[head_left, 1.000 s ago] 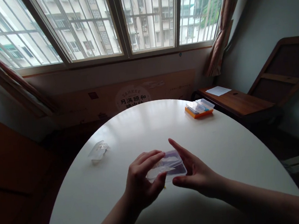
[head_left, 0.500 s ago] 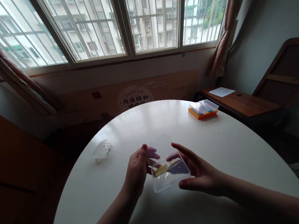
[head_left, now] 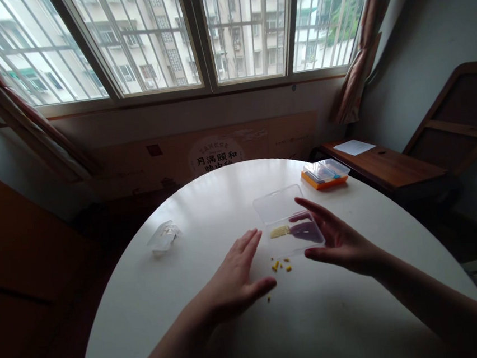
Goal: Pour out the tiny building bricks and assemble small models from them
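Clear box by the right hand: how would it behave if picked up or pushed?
The clear box looks thin-walled, so probably light. Its smooth plastic may slide easily on the glossy table. The open lid could swing if the box is lifted.

Smooth box (head_left: 285, 218), probably clear plastic

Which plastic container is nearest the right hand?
The open clear box at the right hand; the orange-based box is farther back, the clear case far left.
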`<state>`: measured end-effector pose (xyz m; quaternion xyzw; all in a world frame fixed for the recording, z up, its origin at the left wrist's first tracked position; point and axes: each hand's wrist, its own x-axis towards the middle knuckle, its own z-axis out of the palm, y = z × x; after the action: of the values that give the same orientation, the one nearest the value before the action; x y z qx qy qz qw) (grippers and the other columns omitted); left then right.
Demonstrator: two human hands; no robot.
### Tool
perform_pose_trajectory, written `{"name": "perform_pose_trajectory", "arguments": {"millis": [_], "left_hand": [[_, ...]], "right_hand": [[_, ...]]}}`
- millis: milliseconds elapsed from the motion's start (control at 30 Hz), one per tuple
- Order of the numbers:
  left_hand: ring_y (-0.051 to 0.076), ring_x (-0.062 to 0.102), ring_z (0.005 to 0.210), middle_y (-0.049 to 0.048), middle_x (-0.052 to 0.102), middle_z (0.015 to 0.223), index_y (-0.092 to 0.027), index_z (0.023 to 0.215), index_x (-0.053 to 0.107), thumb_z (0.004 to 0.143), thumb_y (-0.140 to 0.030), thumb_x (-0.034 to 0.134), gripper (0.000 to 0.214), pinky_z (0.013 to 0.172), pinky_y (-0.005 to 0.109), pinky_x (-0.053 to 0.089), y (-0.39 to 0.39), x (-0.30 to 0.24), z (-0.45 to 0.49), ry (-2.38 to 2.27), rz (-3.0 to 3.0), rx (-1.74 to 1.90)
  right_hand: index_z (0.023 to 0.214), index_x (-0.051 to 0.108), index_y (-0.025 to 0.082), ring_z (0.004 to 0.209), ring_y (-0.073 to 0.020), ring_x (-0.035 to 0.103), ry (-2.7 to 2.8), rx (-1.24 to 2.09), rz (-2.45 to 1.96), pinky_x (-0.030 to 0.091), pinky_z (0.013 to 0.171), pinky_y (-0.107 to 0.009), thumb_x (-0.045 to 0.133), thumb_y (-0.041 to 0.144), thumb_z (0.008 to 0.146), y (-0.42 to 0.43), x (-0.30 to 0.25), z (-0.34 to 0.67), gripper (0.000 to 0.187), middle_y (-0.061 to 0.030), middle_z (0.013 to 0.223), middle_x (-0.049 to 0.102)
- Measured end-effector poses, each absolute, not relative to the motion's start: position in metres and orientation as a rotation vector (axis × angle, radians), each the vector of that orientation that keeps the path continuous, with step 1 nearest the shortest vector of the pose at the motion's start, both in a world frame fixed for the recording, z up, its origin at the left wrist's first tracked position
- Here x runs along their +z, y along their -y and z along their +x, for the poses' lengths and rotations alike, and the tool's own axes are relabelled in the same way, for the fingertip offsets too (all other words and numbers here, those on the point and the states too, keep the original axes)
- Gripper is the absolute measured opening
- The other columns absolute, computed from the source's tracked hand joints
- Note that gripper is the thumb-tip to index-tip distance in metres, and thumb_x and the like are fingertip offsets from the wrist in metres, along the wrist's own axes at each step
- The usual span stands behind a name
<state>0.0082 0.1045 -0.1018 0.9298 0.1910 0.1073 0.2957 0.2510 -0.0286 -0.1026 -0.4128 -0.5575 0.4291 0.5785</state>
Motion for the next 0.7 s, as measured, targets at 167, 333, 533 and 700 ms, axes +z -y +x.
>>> {"name": "perform_pose_trajectory", "arguments": {"millis": [167,333,533,700], "left_hand": [[0.038,0.013,0.148,0.0210,0.015,0.160,-0.015,0.157,0.017,0.066,-0.079,0.065,0.121,0.119,0.059,0.014,-0.101,-0.103,0.011,-0.315,2.697,0.002],[0.038,0.013,0.148,0.0210,0.016,0.160,-0.015,0.157,0.019,0.068,-0.082,0.059,0.118,0.120,0.057,0.010,-0.104,-0.108,0.014,-0.377,2.792,-0.075],[0.037,0.015,0.148,0.0221,0.021,0.159,-0.011,0.155,0.024,0.074,-0.084,0.049,0.112,0.120,0.055,0.012,-0.100,-0.115,0.022,-0.503,2.857,-0.046],[0.038,0.012,0.149,0.0230,0.017,0.160,-0.005,0.154,0.024,0.077,-0.085,0.042,0.112,0.120,0.056,0.010,-0.090,-0.125,0.034,-0.644,2.876,-0.038]], "right_hand": [[0.152,0.029,0.035,0.130,-0.0249,0.049,1.471,0.798,-1.202,0.039,0.112,-0.049,0.076,0.023,0.080,0.031,-0.096,0.290,0.087,-0.0091,0.137,0.049],[0.151,0.032,0.035,0.121,-0.0262,0.056,1.654,0.739,-1.367,0.045,0.107,-0.051,0.074,0.029,0.081,0.032,-0.097,0.300,0.082,-0.0106,0.142,0.047],[0.152,0.030,0.038,0.122,-0.0266,0.054,1.869,0.544,-1.431,0.046,0.106,-0.050,0.069,0.019,0.081,0.037,-0.090,0.282,0.084,-0.0081,0.143,0.044],[0.152,0.027,0.042,0.124,-0.0282,0.053,1.989,0.411,-1.545,0.046,0.105,-0.050,0.063,0.009,0.078,0.042,-0.084,0.262,0.088,-0.0069,0.144,0.043]]}}
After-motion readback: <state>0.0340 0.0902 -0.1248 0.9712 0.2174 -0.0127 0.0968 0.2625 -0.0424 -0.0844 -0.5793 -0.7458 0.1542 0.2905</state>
